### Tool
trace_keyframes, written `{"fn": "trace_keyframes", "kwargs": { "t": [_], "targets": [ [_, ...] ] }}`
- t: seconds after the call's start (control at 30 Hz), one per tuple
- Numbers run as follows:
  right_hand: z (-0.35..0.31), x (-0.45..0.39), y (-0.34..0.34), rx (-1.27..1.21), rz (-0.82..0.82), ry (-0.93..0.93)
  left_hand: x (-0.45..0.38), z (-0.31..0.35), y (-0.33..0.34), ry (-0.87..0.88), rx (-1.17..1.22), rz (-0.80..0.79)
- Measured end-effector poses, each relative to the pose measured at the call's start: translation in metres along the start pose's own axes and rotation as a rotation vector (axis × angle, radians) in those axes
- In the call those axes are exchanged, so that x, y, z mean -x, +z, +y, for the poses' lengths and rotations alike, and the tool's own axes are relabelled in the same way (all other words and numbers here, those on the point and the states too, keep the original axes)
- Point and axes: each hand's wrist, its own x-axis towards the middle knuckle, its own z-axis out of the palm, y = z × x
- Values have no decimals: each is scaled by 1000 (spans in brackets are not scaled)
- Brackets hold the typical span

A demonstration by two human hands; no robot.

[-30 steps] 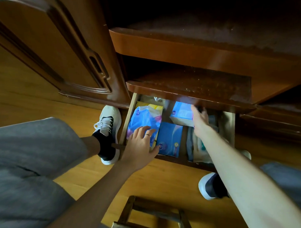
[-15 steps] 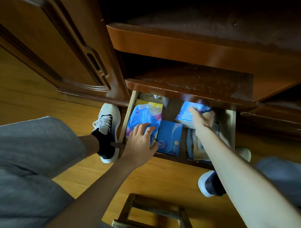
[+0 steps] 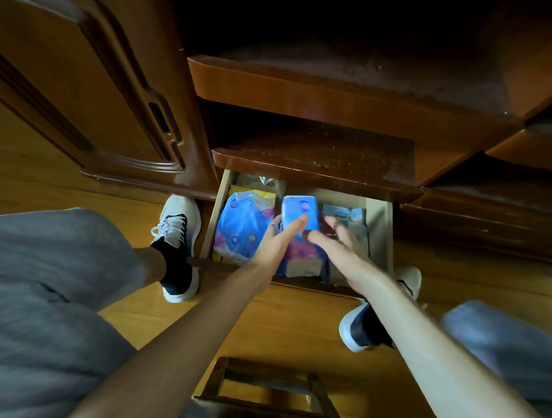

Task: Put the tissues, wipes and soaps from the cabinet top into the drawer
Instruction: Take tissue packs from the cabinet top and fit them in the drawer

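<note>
The open wooden drawer (image 3: 388, 234) sits at the foot of the cabinet. A blue and pink tissue bag (image 3: 242, 229) lies in its left part over a yellow pack (image 3: 264, 194). My left hand (image 3: 275, 243) grips a light blue pack (image 3: 299, 209) over the middle of the drawer, thumb on its face. Under it lies a darker blue and pink pack (image 3: 301, 255). My right hand (image 3: 340, 247), blurred and with fingers spread, hovers just right of the light blue pack, over pale packs (image 3: 343, 212) in the right part.
Two dark cabinet shelves (image 3: 301, 166) jut out above the drawer. A carved cabinet door (image 3: 84, 92) stands to the left. My shoes (image 3: 178, 227) (image 3: 358, 330) flank the drawer on the wooden floor. A small wooden stool (image 3: 271, 393) stands near the bottom edge.
The light blue pack moved from the drawer's back right to the middle. My left hand left the tissue bag and took hold of it; my right hand let go and spread its fingers.
</note>
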Motion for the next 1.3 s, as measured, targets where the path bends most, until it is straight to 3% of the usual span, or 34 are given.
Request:
{"fn": "trace_keyframes", "kwargs": {
  "t": [0.13, 0.2, 0.33, 0.5, 0.63, 0.77, 0.9, 1.0, 1.3],
  "targets": [
    [4, 17, -9, -258, -84, -108, -4, -1, -6, -50, 269, 73],
    [13, 15, -12, -410, -130, -21, -5, 0, -5, -33, 252, 79],
    [33, 2, -12, -530, -292, 140, -8, -2, -5, 187, -149, 146],
    [28, -47, -16, -594, -11, 299, -15, -9, -42, 511, -829, 385],
    [25, -94, -7, -458, 203, 329, -22, -16, -70, 543, -1180, 581],
    [16, -121, 10, -282, 352, 255, -29, -31, -84, 547, -1316, 540],
    [17, -144, 23, -25, 303, 140, -33, -38, -88, 593, -1381, 563],
    [16, -158, 35, 34, 194, 182, -34, -38, -91, 593, -1393, 543],
    [25, -168, 25, 237, 82, 174, -31, -34, -91, 568, -1391, 541]
  ]
}}
